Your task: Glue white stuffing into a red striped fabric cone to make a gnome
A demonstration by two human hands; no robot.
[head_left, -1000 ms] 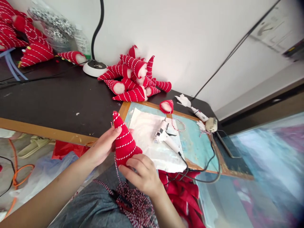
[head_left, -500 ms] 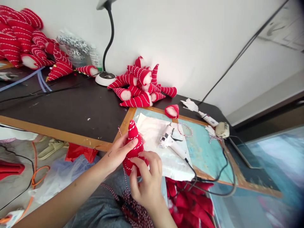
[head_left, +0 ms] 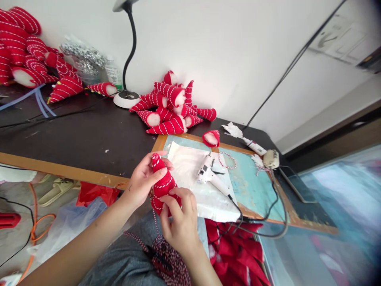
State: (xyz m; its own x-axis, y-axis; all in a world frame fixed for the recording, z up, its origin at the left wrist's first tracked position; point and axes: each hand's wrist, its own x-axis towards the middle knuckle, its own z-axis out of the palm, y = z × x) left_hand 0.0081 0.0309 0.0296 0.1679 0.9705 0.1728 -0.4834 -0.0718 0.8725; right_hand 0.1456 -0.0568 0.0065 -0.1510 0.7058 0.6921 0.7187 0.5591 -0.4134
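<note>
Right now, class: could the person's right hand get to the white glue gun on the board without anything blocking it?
Probably yes. The glue gun lies in the open on white paper, just beyond the right hand, with nothing between; but that hand is gripping the red cone.

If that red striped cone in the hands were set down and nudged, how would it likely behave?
The red cone looks soft and probably light: the left hand and right hand dent it easily. Finished cones lie toppled on the table, so it may tip and roll in an arc.
</note>
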